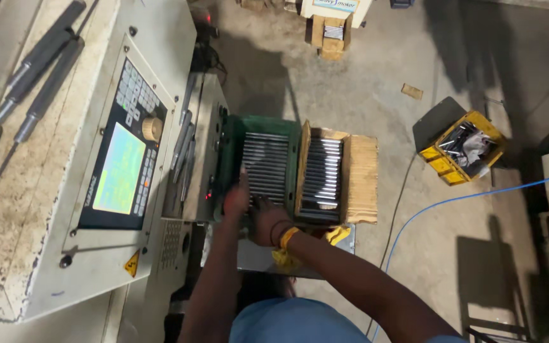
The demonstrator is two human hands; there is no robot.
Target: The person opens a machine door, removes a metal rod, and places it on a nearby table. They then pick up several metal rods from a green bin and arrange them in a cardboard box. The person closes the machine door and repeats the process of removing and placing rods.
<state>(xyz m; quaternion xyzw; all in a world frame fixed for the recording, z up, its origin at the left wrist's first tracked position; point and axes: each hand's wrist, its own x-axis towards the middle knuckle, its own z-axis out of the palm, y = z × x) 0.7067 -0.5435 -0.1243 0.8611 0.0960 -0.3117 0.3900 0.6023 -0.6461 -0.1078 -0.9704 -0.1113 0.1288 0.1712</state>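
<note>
Both hands at the near edge of a green tray of rods.

Left hand point(236, 200) and right hand point(265, 219) resting on rods point(265, 166) in tray point(230, 152); grip unclear, cannot tell; carton point(362, 178) beside, likewise filled.

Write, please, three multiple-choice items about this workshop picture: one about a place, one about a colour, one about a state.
1. Where are both hands?
A. at the green tray of metal rods
B. on the keypad
C. in the yellow crate

2. What colour is the cable on the floor?
A. red
B. blue
C. white

3. What is the state of the machine's screen?
A. dark
B. cracked
C. lit

Answers: 1 A, the left hand and right hand meet at the near edge of the green tray; 2 B, the cable is blue; 3 C, the screen glows green-yellow.
</note>
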